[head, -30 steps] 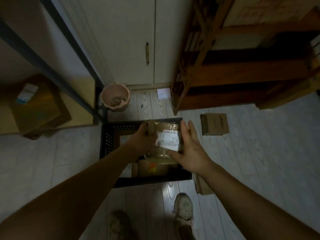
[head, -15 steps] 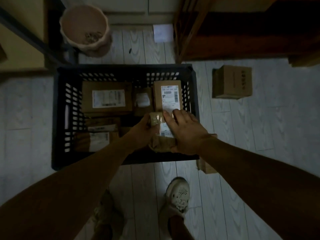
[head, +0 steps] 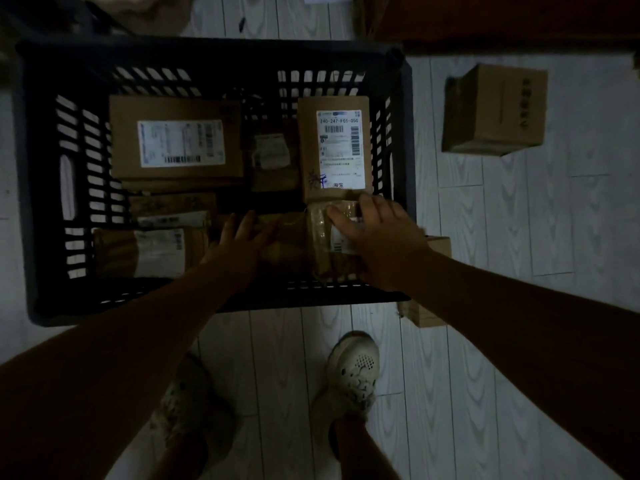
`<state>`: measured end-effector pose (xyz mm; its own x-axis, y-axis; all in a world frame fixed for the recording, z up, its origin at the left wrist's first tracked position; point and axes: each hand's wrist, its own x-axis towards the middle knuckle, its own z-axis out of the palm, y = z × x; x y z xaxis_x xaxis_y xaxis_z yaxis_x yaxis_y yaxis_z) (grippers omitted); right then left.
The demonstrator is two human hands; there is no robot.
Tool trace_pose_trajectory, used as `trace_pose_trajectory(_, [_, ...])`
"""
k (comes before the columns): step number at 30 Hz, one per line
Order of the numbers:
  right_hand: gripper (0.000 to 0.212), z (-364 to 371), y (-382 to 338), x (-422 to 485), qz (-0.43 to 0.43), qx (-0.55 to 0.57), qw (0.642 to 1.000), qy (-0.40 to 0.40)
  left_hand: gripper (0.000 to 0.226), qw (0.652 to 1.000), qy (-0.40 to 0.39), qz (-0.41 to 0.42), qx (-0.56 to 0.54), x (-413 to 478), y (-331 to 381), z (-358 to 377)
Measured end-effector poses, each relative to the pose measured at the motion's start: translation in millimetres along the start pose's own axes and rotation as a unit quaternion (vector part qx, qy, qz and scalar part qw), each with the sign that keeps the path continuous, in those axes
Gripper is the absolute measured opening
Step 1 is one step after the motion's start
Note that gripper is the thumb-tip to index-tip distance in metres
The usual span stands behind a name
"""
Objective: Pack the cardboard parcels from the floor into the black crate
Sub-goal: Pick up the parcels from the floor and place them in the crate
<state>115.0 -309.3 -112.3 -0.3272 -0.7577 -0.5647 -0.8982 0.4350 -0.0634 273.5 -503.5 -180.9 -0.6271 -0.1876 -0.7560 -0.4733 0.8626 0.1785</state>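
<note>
Head view:

The taped parcel (head: 320, 237) is down inside the black crate (head: 214, 53), in the near-right corner, butted against the tall labelled parcel (head: 332, 147). Your right hand (head: 381, 237) lies on top of it with fingers spread over the label, pressing rather than clasping. I can't see the thumb. Your left hand (head: 239, 244) is released, fingers straight, tips on the darker parcel (head: 284, 247) just beside it.

Risks from here:
- The taped parcel looks perched on whatever is under it, not flat. If you lift off too soon, it may tip toward the gap mid-crate.
- The tape is glossy. If you shove sideways with a flat palm, the hand may slide and the parcel stay put.
- Pressing hard could crush whatever is below. It's too dark to tell what that is.
- Your right fingertips are close to the crate's right wall, so they could get pinched if the parcel drops in suddenly.
- Forcing the fit could push the tall labelled parcel out of line.
- The big box (head: 495, 109) sits on the floor (head: 519, 306), well apart to the right.
- The small box (head: 424, 317) is by the crate's near corner, mostly hidden under your right arm. It's easy to miss, and it's near your right shoe (head: 356, 368), so you could kick it.
</note>
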Motion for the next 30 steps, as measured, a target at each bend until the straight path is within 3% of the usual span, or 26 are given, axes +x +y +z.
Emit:
trace_pose_trajectory(4, [0.108, -4.1, -0.4, 7.5, 0.019, 0.006, 1.0, -0.008, 0.088, 0.999, 0.025, -0.019, 0.037, 2.8, 6.7, -10.8])
trace_pose_trajectory(8, [0.108, 0.3, 0.4, 10.5, 0.027, 0.001, 1.0, -0.008, 0.092, 0.996, 0.009, 0.032, 0.086, 12.7, 21.0, -13.0])
trace_pose_trajectory(19, [0.114, -1.9, -4.7, 6.2, 0.048, -0.009, 0.998, -0.044, 0.074, 0.994, 0.064, 0.028, 0.084, 7.1, -1.1, -3.2])
trace_pose_trajectory(23, [0.107, -4.1, -8.2, 12.3, 0.063, 0.005, 0.996, -0.059, 0.067, 0.995, 0.09, 0.015, 0.025, 7.6, -3.1, -3.1])
trace_pose_trajectory(27, [0.093, 1.6, -13.1, 22.4, 0.055, 0.009, 0.996, -0.073, 0.075, 0.995, 0.063, 0.003, 0.073, 9.3, -8.3, -3.0])
trace_pose_trajectory(30, [0.095, 12.0, -15.3, 23.9, 0.056, 0.009, 0.996, -0.066, 0.078, 0.997, 0.05, -0.002, 0.061, 11.9, -8.9, -2.5])
